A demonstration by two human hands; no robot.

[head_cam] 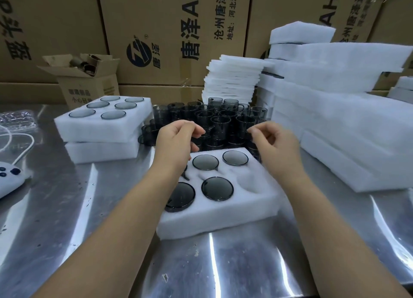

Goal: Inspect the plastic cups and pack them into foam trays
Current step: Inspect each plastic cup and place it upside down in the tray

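Both grips are empty, fingers loosely curled: left grip (176, 141), right grip (274, 145). The loose smoky cups (223, 121), over a dozen, stand upright just beyond both, toward frame top. The centre foam tray (223, 217) shows four seated cups. Its one empty pocket (248, 181) lies nearer the right grip, and a sixth pocket is hidden under the left wrist.
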